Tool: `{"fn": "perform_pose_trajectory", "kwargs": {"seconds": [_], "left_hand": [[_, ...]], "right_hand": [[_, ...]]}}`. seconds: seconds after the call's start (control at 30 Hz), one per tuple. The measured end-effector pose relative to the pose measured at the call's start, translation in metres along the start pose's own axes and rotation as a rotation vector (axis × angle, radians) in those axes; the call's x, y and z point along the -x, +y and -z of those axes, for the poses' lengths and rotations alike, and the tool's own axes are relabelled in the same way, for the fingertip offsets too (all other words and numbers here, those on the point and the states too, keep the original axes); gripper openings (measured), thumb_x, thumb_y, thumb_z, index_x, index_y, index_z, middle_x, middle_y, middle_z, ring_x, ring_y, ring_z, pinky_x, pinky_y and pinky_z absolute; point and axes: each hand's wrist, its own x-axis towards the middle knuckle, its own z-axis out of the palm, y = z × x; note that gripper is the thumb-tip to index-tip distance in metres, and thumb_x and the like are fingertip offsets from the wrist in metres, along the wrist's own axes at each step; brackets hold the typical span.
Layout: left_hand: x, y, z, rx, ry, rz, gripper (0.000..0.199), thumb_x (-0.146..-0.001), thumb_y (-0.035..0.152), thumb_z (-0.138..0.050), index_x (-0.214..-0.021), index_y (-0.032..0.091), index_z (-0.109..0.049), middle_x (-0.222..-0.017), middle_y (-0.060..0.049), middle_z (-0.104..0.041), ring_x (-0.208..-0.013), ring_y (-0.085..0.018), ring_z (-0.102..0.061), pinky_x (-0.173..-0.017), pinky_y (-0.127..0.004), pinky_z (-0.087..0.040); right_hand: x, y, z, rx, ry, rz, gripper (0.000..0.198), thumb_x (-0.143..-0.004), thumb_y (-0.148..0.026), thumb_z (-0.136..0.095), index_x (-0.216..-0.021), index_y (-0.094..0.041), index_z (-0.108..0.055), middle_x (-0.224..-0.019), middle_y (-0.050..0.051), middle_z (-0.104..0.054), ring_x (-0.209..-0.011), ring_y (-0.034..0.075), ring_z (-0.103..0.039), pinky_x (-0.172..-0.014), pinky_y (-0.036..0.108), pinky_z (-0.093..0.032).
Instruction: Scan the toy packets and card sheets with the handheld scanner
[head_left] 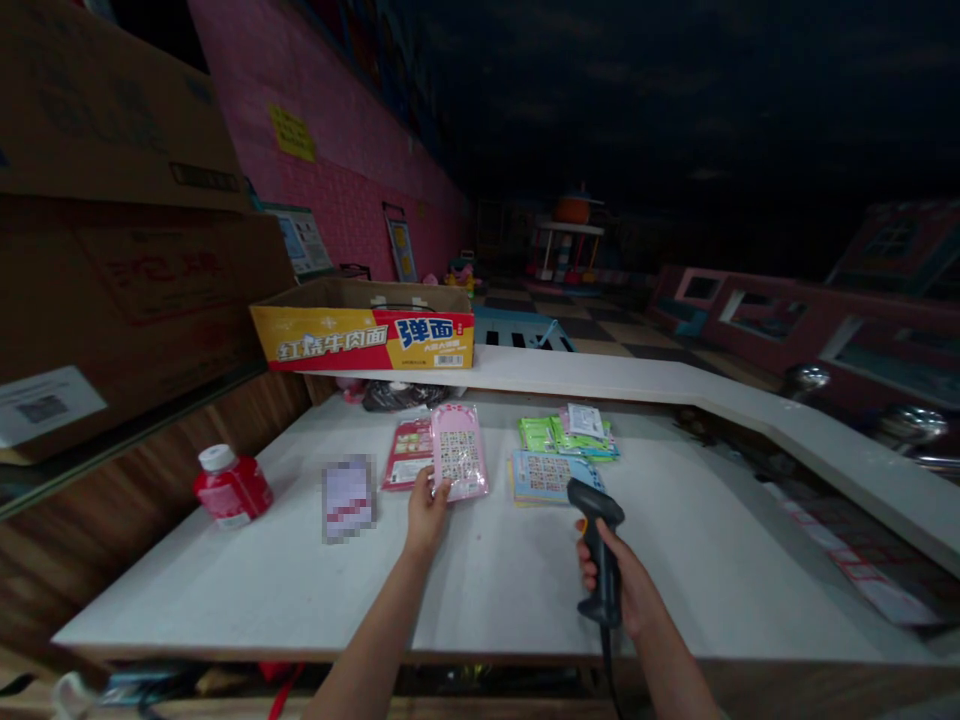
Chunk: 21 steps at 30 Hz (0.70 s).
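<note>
My right hand [619,570] is wrapped round the grip of a dark barcode scanner [600,550], held upright with its cable trailing down over the table's front edge. The scanner's head is just in front of a light blue printed packet [551,475]. With thumb and fingers, my left hand [429,510] pinches the lower left corner of a pink packet [459,450] in clear wrapping, its face covered with small pictures. Partly beneath it, to the left, is a red packet [409,450]. Green packets [538,434] with a small whitish packet [585,420] on top are behind the blue one.
A red bottle [232,490] with a white cap and a blurred-out item [349,498] stand on the white table [277,590] at left. On the raised ledge [600,372] sits an open carton [367,335]. Large cardboard boxes [142,270] are stacked at far left.
</note>
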Motion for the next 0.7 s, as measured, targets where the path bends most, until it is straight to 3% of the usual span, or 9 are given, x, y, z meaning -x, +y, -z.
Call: {"fn": "perform_pose_trajectory", "kwargs": {"seconds": [0.13, 0.27, 0.4, 0.53, 0.7], "left_hand": [[0.001, 0.013, -0.001, 0.093, -0.015, 0.048, 0.057, -0.066, 0.050, -0.073, -0.107, 0.017, -0.053, -0.100, -0.010, -0.070, -0.090, -0.022, -0.067, -0.081, -0.035, -0.053], [0.006, 0.024, -0.005, 0.186, -0.075, 0.129, 0.069, -0.055, 0.037, -0.084, -0.114, 0.019, -0.052, -0.094, -0.006, -0.072, -0.083, -0.019, -0.068, -0.077, -0.032, -0.054], [0.006, 0.034, -0.022, 0.266, -0.026, 0.174, 0.058, -0.053, 0.034, -0.085, -0.102, 0.018, -0.058, -0.091, -0.004, -0.072, -0.075, -0.017, -0.068, -0.070, -0.029, -0.056], [-0.006, 0.044, -0.057, 0.385, 0.043, 0.243, 0.049, -0.054, 0.034, -0.084, -0.093, 0.015, -0.061, -0.087, -0.006, -0.073, -0.073, -0.019, -0.069, -0.068, -0.033, -0.057], [-0.024, 0.028, -0.095, 0.331, 0.044, 0.280, 0.046, -0.055, 0.048, -0.080, -0.081, 0.013, -0.066, -0.073, -0.006, -0.072, -0.065, -0.021, -0.068, -0.067, -0.040, -0.057]], "right_hand": [[0.000, -0.012, 0.040, -0.339, -0.098, 0.050, 0.032, -0.075, -0.040, -0.074, -0.092, -0.017, -0.058, -0.060, -0.006, -0.050, -0.044, 0.004, -0.042, -0.039, 0.013, -0.036], [-0.003, -0.009, 0.055, -0.590, -0.187, 0.089, 0.028, -0.077, -0.032, -0.074, -0.092, -0.016, -0.057, -0.060, -0.007, -0.046, -0.045, 0.002, -0.042, -0.039, 0.010, -0.034], [-0.006, -0.006, 0.058, -0.643, -0.224, 0.065, 0.020, -0.083, -0.034, -0.067, -0.091, -0.019, -0.055, -0.061, -0.007, -0.045, -0.046, 0.004, -0.043, -0.040, 0.012, -0.037], [-0.006, -0.009, 0.058, -0.636, -0.226, 0.094, 0.022, -0.082, -0.034, -0.068, -0.090, -0.020, -0.054, -0.061, -0.008, -0.044, -0.045, 0.004, -0.042, -0.039, 0.012, -0.037], [-0.001, -0.014, 0.051, -0.567, -0.165, 0.123, 0.030, -0.074, -0.036, -0.076, -0.084, -0.019, -0.054, -0.060, -0.008, -0.041, -0.044, 0.003, -0.040, -0.039, 0.012, -0.035]]}}
